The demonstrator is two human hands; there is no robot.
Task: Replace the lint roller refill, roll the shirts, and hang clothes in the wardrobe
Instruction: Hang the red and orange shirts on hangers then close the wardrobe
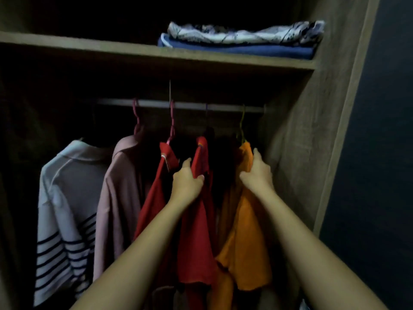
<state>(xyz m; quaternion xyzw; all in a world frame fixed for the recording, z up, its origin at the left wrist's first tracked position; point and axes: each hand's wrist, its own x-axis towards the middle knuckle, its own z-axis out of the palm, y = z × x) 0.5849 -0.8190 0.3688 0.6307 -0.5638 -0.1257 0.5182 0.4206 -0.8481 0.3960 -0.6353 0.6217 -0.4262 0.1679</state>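
Looks like you're on the hanging step. Past the striped shirt [64,198] and pink shirt [118,186], your left hand [187,182] is curled tight round the red shirt [196,231] at its shoulder. Your right hand [257,173] pinches the orange shirt [245,242] between thumb and fingers. Both hang on the rail [190,106], so I'd guess next you slide them apart and let go gently.

Shirts [196,231] hang side by side on the rail [190,105] before me; folded clothes [241,42] lie on the shelf [89,46] above, rightward.
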